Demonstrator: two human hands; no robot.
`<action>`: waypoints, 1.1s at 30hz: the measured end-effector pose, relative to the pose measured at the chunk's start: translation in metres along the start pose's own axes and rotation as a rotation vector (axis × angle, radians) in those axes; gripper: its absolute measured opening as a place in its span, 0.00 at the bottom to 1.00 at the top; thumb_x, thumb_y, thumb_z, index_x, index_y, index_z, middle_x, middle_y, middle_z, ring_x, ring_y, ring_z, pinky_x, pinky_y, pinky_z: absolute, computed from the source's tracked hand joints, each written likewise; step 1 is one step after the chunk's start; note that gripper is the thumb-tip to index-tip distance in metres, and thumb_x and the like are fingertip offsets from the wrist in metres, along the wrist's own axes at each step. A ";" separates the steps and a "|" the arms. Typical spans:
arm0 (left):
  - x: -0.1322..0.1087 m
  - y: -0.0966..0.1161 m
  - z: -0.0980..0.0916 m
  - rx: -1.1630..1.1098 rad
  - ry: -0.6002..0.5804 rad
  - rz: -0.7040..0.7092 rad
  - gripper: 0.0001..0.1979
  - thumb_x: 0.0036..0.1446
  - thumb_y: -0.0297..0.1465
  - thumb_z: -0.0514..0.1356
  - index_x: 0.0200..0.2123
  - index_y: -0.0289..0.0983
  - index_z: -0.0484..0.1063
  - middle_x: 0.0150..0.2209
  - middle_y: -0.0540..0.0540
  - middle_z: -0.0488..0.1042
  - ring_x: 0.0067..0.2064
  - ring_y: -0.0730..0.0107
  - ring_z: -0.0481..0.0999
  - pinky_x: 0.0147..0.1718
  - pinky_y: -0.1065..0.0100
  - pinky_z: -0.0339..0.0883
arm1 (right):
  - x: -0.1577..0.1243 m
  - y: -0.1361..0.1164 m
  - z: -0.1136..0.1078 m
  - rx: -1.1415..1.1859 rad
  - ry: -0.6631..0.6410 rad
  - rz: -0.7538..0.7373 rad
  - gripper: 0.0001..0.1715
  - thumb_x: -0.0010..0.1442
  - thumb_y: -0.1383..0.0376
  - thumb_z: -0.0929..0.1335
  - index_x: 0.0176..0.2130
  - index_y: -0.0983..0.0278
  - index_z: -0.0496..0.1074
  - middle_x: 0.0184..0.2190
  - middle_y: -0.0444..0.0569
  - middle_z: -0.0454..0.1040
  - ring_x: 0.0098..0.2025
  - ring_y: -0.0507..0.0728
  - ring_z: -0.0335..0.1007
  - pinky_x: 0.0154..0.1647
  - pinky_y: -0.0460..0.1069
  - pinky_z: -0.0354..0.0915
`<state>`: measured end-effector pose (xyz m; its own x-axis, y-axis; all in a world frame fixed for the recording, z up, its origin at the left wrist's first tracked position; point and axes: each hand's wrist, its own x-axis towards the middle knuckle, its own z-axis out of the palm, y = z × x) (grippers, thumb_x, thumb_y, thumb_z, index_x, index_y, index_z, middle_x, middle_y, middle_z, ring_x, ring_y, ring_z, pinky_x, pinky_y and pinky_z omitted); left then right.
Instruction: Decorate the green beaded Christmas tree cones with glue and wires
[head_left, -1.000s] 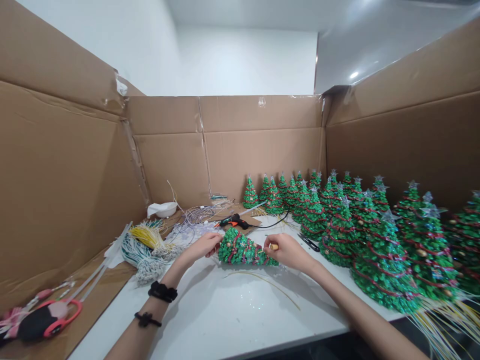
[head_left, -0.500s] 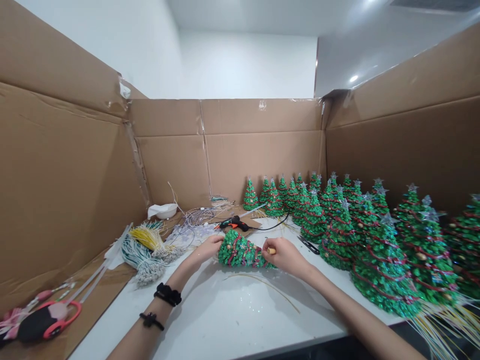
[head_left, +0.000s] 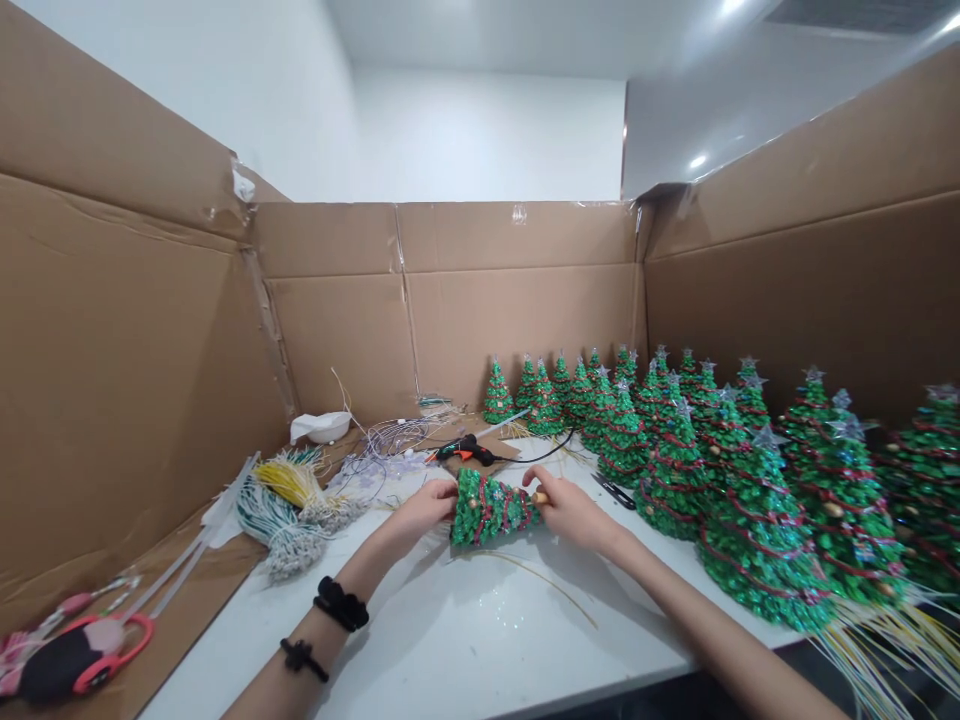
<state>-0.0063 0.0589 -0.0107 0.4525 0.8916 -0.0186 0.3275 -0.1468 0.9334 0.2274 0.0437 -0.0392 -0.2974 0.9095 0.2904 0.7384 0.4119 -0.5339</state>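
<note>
A small green tinsel Christmas tree (head_left: 491,510) with a dark red garland lies on its side above the white tabletop. My left hand (head_left: 429,508) is closed on its wide base, fingertips partly hidden behind it. At the narrow tip, my right hand (head_left: 566,508) pinches a short tan, wooden-looking handle (head_left: 539,498). Whatever extends from that handle cannot be made out. A thin yellowish wire (head_left: 541,577) lies on the table just in front of the tree.
Behind the tree rests a black and orange glue gun (head_left: 465,450). Black snips (head_left: 615,491) lie right of my right hand. Rows of finished-looking trees (head_left: 765,530) fill the right side. Wire bundles (head_left: 277,515) lie at left. Cardboard walls (head_left: 517,320) surround the table.
The tree has shifted slightly right and its base has turned more toward me. My left hand moved right with it. The right hand's index finger has lifted a little. The view shifted slightly.
</note>
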 end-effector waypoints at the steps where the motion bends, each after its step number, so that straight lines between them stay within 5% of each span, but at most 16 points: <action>1: -0.001 0.000 0.000 -0.022 -0.028 -0.011 0.14 0.45 0.34 0.59 0.36 0.35 0.76 0.31 0.46 0.77 0.36 0.63 0.73 0.39 0.66 0.64 | 0.000 0.000 0.000 0.017 -0.006 -0.016 0.22 0.49 0.76 0.60 0.44 0.62 0.61 0.21 0.40 0.64 0.27 0.53 0.60 0.27 0.43 0.47; 5: -0.002 -0.001 0.002 0.022 -0.081 -0.014 0.11 0.44 0.32 0.60 0.31 0.34 0.76 0.27 0.47 0.77 0.34 0.64 0.72 0.41 0.65 0.63 | -0.003 -0.005 0.002 0.023 -0.008 -0.081 0.21 0.49 0.76 0.59 0.43 0.61 0.61 0.23 0.41 0.65 0.27 0.52 0.59 0.27 0.43 0.46; 13: 0.001 -0.003 0.000 0.307 -0.145 0.233 0.09 0.48 0.31 0.56 0.26 0.35 0.75 0.28 0.48 0.75 0.36 0.63 0.70 0.40 0.66 0.64 | -0.004 -0.005 -0.007 -0.078 -0.022 -0.058 0.26 0.49 0.75 0.60 0.49 0.62 0.61 0.25 0.44 0.66 0.30 0.54 0.61 0.28 0.44 0.47; 23: -0.004 0.002 0.009 0.160 -0.114 0.095 0.12 0.47 0.37 0.60 0.31 0.34 0.76 0.30 0.46 0.76 0.37 0.62 0.70 0.39 0.65 0.64 | 0.001 0.002 -0.003 0.092 0.068 -0.183 0.39 0.44 0.79 0.59 0.56 0.62 0.56 0.28 0.43 0.62 0.31 0.53 0.59 0.32 0.44 0.54; 33: 0.010 -0.016 0.007 0.136 -0.205 0.002 0.20 0.45 0.30 0.59 0.45 0.37 0.72 0.45 0.46 0.75 0.47 0.60 0.69 0.48 0.62 0.61 | 0.006 0.005 0.001 0.135 0.083 -0.249 0.40 0.42 0.80 0.58 0.54 0.60 0.59 0.24 0.39 0.61 0.29 0.51 0.57 0.31 0.43 0.52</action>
<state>-0.0005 0.0674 -0.0281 0.6074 0.7879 -0.1020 0.4285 -0.2168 0.8771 0.2288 0.0516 -0.0408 -0.4047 0.7743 0.4866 0.5602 0.6304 -0.5374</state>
